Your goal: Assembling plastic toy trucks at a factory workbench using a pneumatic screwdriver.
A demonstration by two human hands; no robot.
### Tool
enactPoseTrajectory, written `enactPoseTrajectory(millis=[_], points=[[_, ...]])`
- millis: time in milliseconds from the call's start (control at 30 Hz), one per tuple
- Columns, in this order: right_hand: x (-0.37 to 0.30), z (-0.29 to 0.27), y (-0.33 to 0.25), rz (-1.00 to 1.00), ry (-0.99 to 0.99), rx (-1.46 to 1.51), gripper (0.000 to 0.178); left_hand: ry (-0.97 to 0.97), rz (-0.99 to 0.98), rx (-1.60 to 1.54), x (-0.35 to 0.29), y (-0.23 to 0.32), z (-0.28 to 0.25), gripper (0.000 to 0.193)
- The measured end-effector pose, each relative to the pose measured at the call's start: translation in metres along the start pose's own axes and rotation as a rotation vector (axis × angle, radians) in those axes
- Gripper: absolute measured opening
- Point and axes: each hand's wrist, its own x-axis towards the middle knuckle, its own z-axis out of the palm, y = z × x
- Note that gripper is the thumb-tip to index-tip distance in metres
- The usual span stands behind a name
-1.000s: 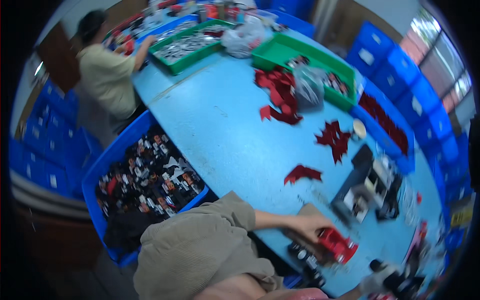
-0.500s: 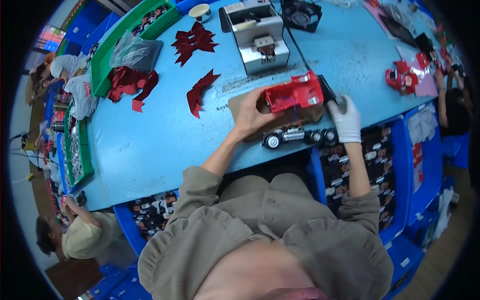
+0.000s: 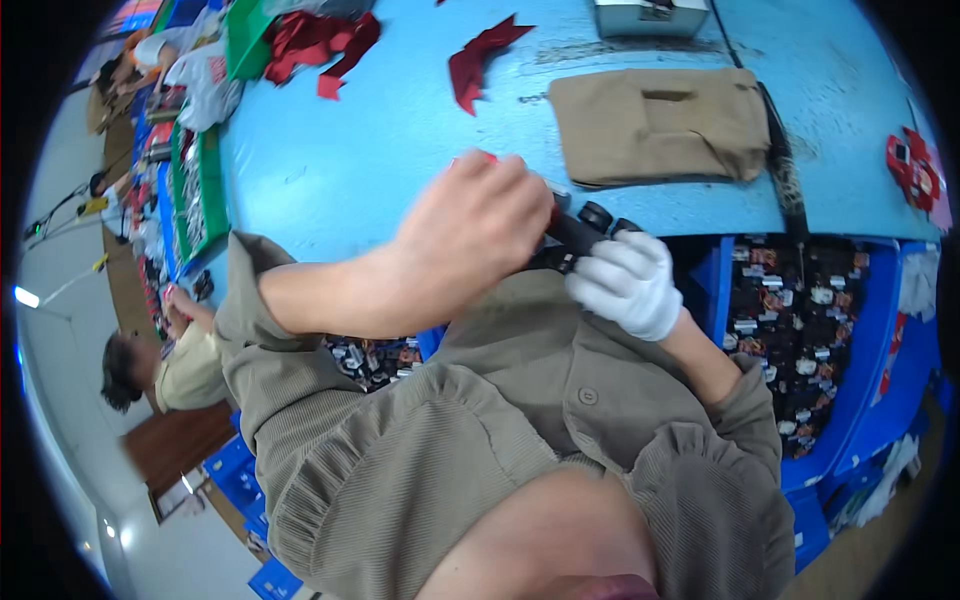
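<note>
My left hand (image 3: 475, 220), bare and blurred, is closed over a toy truck near the table's front edge. Only a sliver of its red plastic body (image 3: 476, 159) shows above the knuckles; the rest is hidden. From under the fingers the black chassis (image 3: 574, 234) sticks out to the right, with a few black wheels (image 3: 596, 215) at its far side. My right hand (image 3: 628, 285), in a white glove, has its fingers wrapped round the chassis's right end. Beyond them a folded brown cloth pad (image 3: 605, 130) lies on the blue table.
Dark red cut pieces (image 3: 480, 60) lie farther off, beside a white machine's base (image 3: 650, 20). A black cable (image 3: 785, 170) runs right of the pad. Below the table, a blue bin (image 3: 715, 300) holds several small parts. Another red toy body (image 3: 912, 170) sits far right; a co-worker (image 3: 185, 350) is at left.
The truck has come off the pad toward my body. My left hand has turned over its red body, and my right hand has closed round the chassis. The whole view has shifted.
</note>
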Motion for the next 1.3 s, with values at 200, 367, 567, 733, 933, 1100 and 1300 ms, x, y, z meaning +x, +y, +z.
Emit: enactPoseTrajectory(millis=[200,367,567,733,933,1100,1300], points=[[0.013,0.078,-0.008,-0.172,-0.133,0.344,0.021,-0.34,-0.175,0.427,-0.025,0.006,0.062,0.025],[-0.001,0.083,-0.003,0.042,-0.152,0.465,0.021,-0.534,-0.449,0.594,-0.062,-0.05,0.108,0.024],[-0.023,0.032,0.011,0.293,-0.095,0.368,0.021,-0.509,-0.821,0.785,-0.157,-0.156,0.156,0.047],[-0.038,-0.005,0.019,0.472,0.029,0.222,0.022,-0.17,-0.963,0.699,-0.158,-0.169,0.158,0.06],[-0.055,-0.083,0.112,0.448,0.217,-0.221,0.026,0.182,-0.62,-0.269,-0.09,-0.076,0.164,0.058],[-0.097,-0.231,0.275,0.618,0.27,-0.954,0.024,0.397,-0.625,-0.375,-0.058,-0.038,0.195,0.045],[-0.169,-0.354,0.381,1.452,0.377,-0.967,0.065,0.499,-0.648,-0.442,-0.052,-0.043,0.194,0.042]])
